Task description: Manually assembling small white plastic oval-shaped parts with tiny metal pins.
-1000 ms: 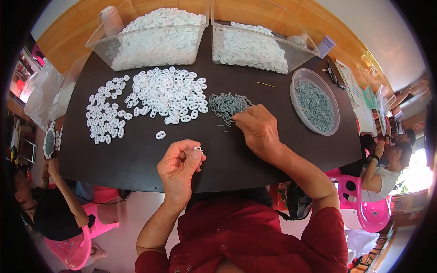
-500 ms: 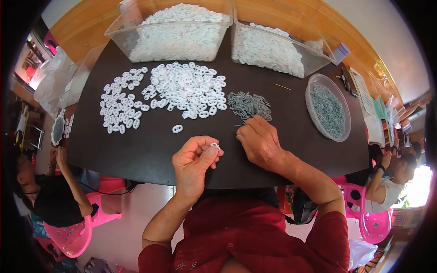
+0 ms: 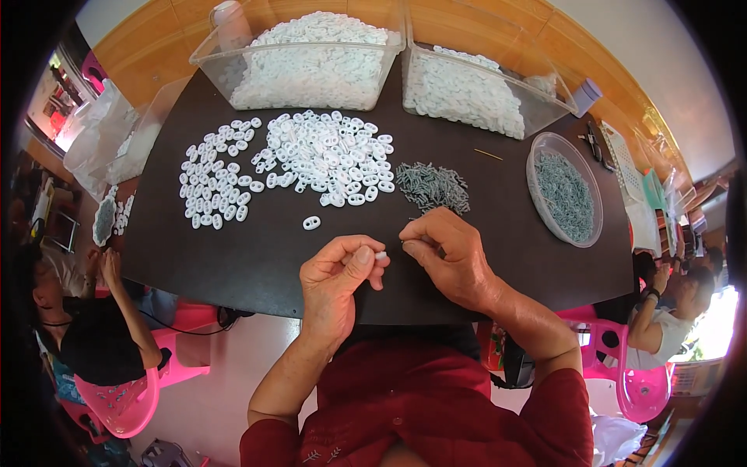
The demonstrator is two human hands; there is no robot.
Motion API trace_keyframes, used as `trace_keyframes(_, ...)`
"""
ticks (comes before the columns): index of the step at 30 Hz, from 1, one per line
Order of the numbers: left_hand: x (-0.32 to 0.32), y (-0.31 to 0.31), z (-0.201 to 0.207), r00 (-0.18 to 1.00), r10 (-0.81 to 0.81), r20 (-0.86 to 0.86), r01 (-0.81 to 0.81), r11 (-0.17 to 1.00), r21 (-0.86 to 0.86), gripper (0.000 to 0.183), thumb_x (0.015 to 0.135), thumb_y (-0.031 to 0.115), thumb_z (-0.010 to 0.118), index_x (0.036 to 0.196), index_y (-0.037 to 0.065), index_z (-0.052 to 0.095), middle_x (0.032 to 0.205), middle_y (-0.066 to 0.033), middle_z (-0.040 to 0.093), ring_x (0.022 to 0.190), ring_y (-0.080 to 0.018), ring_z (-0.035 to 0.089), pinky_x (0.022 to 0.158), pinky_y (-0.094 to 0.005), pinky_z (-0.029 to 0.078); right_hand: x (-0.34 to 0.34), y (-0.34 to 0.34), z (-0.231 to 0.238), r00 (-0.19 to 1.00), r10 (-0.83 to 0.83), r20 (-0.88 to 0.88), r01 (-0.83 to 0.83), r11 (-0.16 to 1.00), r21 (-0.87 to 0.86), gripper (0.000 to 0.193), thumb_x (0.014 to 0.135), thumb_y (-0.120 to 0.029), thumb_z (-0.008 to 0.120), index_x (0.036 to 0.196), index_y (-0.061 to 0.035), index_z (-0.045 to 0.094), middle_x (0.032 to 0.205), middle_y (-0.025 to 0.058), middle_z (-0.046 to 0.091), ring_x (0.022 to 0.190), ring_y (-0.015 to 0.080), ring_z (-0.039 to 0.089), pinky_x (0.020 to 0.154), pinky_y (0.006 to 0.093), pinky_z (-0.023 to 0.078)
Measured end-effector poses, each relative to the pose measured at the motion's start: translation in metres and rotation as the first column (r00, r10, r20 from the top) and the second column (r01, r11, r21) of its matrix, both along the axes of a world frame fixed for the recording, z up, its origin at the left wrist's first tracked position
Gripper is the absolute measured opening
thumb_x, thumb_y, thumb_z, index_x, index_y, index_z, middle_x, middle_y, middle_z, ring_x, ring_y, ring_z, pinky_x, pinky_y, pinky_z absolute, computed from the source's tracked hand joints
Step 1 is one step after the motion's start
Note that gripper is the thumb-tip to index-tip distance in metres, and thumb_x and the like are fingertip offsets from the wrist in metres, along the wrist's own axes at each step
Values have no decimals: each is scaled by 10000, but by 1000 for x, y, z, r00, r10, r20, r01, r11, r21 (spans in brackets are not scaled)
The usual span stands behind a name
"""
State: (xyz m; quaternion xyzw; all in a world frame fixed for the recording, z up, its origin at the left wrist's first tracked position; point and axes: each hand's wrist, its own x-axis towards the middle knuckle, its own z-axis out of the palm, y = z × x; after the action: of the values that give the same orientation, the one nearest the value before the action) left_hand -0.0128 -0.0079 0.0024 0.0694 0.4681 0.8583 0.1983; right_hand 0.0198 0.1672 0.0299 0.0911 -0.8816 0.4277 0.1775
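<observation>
My left hand (image 3: 336,272) is closed in a pinch, with a small white plastic piece (image 3: 380,255) poking out between thumb and forefinger. Just to its right, my right hand (image 3: 451,253) is also pinched, and a tiny dark tip at the fingers looks like a small grey screw, mostly hidden. Behind the right hand lies a heap of small grey screws (image 3: 433,187). One white oval piece with two holes (image 3: 311,222) rests alone beyond my left hand. Farther back spreads a big pile of such pieces (image 3: 327,152), with a looser, flatter group (image 3: 212,183) to its left.
Two clear plastic bins (image 3: 311,48) (image 3: 537,109) full of white pieces stand at the back of the dark table (image 3: 233,265). A round clear tub (image 3: 597,204) of grey screws is at right, near a thin brass-coloured rod (image 3: 489,154) and pliers (image 3: 594,142). People sit on both sides.
My right hand has drawn back slightly from the grey heap, its fingertips now nearer the left hand. The white piece in my left hand has turned. The whole view has shifted slightly.
</observation>
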Motion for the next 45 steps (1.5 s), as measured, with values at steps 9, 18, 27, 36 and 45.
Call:
trace_keyframes(9,0,2,-7,998,19,-59,-22,999,-43,150,887,79,636,974,-39,605,828,-86,628,675,-130,555,600,-257,463,3,-7,6,983,50,174,-8,972,-235,135,772,16,678,889,-26,627,771,36,564,675,123,535,594,258,433)
trace_keyframes(18,2,-1,-12,997,-25,-74,25,1000,2,85,937,100,570,963,20,564,814,-72,618,618,-103,542,581,-219,452,-3,-17,16,976,116,183,-76,974,-214,99,784,41,646,870,-7,659,829,29,601,721,90,538,642,234,428)
trace_keyframes(27,10,5,-14,988,-12,-153,2,998,-66,129,939,173,598,966,47,583,775,46,533,651,-18,460,572,-163,383,0,-21,20,985,103,135,-64,961,-270,135,751,87,637,843,-11,642,797,10,563,693,65,485,615,211,384)
trace_keyframes(36,17,14,-12,987,-44,-151,39,999,-37,151,933,187,611,983,46,594,785,64,519,678,-4,440,582,-154,368,13,-13,21,989,69,129,-29,958,-286,103,777,57,644,856,-10,647,796,35,589,699,82,530,619,225,423)
trace_keyframes(45,9,-3,4,992,79,-96,-86,993,-76,93,907,80,607,957,2,615,808,-50,620,631,-73,521,573,-198,431,1,-21,20,938,137,318,38,871,-489,137,817,5,657,950,-2,629,873,19,624,808,71,579,732,225,477)
